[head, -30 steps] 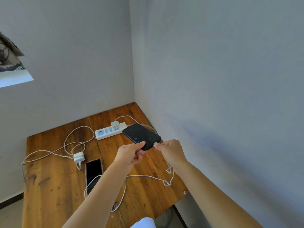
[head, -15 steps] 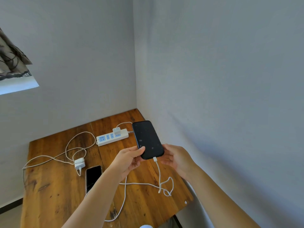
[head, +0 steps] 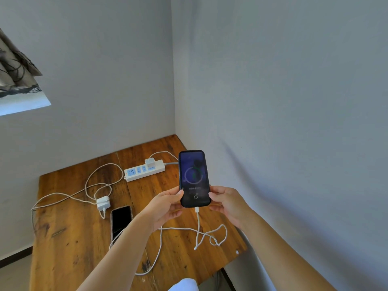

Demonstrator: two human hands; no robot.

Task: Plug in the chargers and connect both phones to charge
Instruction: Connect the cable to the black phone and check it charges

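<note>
**First phone charging, second waits**

Both hands, left (head: 165, 203) and right (head: 227, 201), grip the lit phone (head: 194, 177) above the counter (head: 63, 238), cable (head: 198, 223) attached. Next: plug the loose charger (head: 103, 203) into the strip (head: 144, 170), connect the dark phone (head: 120, 219) near the front edge.

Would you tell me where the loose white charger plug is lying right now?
The loose white charger plug lies left of centre on the wooden table, just beyond the dark-screened phone.

Lit phone (head: 194, 178) upright, cabled; dark phone (head: 120, 219) flat.
</note>
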